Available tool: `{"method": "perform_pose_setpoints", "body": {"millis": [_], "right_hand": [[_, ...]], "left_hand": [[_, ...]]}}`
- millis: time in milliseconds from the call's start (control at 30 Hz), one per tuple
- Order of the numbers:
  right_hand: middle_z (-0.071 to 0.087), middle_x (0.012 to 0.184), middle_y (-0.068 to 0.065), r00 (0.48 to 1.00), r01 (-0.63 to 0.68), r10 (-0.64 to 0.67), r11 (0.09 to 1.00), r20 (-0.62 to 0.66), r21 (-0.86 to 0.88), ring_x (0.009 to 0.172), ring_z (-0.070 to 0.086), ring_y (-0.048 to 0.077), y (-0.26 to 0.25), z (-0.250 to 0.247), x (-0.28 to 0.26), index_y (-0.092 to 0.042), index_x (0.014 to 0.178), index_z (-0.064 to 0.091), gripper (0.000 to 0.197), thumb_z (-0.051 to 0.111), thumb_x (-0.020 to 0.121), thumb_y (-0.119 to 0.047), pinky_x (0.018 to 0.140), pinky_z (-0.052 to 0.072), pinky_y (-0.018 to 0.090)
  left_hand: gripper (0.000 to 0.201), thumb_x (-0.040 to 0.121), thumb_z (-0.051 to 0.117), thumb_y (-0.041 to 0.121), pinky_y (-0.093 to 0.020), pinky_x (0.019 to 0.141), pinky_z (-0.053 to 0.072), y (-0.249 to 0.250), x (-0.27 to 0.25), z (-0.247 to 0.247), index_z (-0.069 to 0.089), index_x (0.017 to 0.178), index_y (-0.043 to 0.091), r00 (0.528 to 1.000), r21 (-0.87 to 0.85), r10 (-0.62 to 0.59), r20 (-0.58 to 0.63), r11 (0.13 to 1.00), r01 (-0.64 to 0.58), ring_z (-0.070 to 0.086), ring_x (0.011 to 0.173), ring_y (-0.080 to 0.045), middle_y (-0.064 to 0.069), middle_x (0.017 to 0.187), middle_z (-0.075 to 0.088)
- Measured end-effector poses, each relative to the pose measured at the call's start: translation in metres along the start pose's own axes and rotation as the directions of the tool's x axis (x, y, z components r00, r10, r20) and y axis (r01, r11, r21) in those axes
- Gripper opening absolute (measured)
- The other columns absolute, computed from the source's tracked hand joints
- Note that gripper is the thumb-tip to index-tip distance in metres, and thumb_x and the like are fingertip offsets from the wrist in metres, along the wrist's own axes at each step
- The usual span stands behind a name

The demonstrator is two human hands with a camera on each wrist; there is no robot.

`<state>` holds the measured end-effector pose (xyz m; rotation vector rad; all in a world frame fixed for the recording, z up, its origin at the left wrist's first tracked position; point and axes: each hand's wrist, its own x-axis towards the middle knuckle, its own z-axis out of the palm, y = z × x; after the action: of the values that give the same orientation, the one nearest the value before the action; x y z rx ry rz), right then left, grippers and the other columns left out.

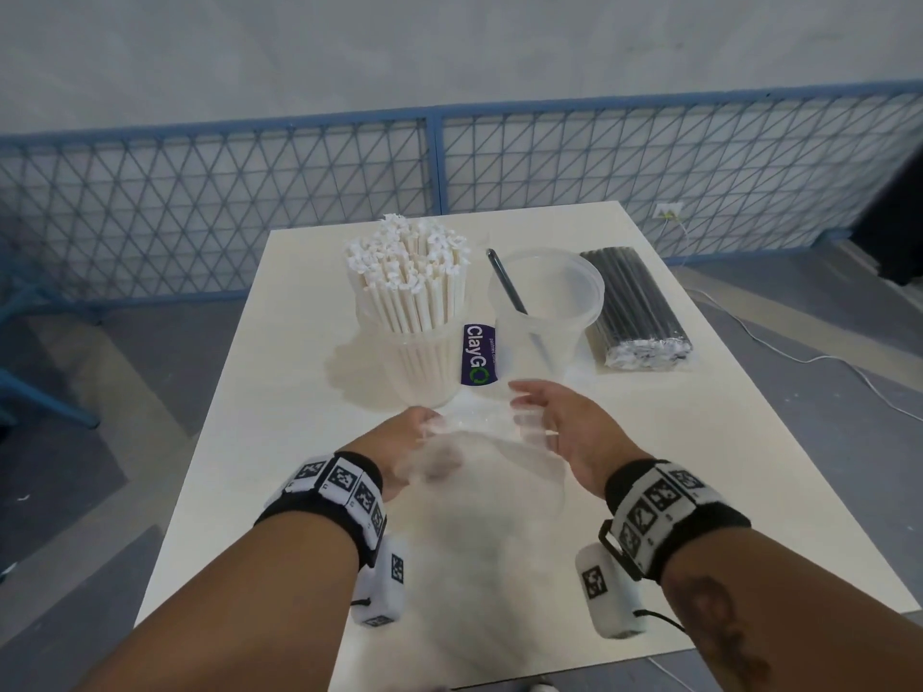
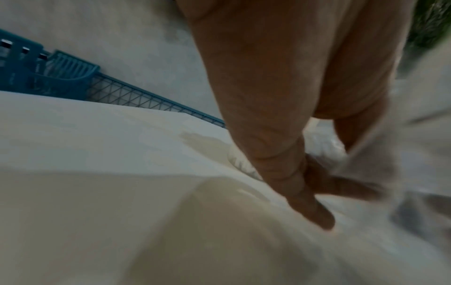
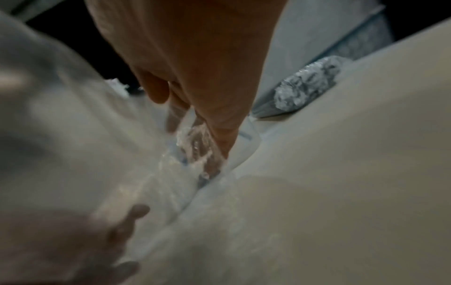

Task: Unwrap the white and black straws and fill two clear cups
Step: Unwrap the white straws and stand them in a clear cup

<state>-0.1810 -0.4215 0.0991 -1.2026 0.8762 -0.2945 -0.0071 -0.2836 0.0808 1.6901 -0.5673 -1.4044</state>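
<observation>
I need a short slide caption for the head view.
Both hands hold clear wrapping before the white-straw cup and nearly empty cup.

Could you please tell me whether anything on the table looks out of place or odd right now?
Nothing is spilled or damaged. The right clear cup holds just one black straw, leaning, while the black straw pack lies wrapped. Both hands hold an empty clear plastic wrapper.

A pale wooden table (image 1: pixel 649 442) stands on a grey concrete floor (image 1: pixel 100 442); behind it, a blue-framed wire-mesh fence (image 1: pixel 249 202) runs along a grey wall (image 1: pixel 449 42); a white cable (image 1: pixel 799 359) trails across the floor at right, below a wall socket (image 1: pixel 669 210).
</observation>
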Motion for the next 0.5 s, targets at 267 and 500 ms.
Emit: {"method": "perform_pose_setpoints", "body": {"millis": [267,500], "right_hand": [[0.064,0.102,0.008,0.980,-0.045,0.118,0.914,0.157,-0.403,0.086,0.064,0.022,0.003,0.004,-0.003,-0.016,0.132,0.045,0.069,0.082,0.074,-0.009,0.071,0.053,0.029],[0.060,0.085,0.003,0.993,-0.007,0.031,0.977,0.110,-0.214,0.078,0.058,0.016,0.000,-0.003,0.002,-0.013,0.083,0.057,0.011,0.067,0.084,-0.008,0.071,0.051,0.026]], "left_hand": [[0.058,0.075,0.079,0.033,-0.048,0.098,0.055,0.005,0.010,0.013,0.050,0.123,0.020,0.931,-0.082,0.053,-0.361,0.993,-0.088,0.067,0.111,-0.029,-0.010,0.123,0.069],[0.108,0.068,0.087,-0.003,-0.041,0.088,0.060,-0.004,0.006,0.010,0.022,0.150,0.025,0.998,0.142,-0.007,-0.061,0.990,0.016,0.065,0.099,-0.019,-0.005,0.112,0.060]]}}
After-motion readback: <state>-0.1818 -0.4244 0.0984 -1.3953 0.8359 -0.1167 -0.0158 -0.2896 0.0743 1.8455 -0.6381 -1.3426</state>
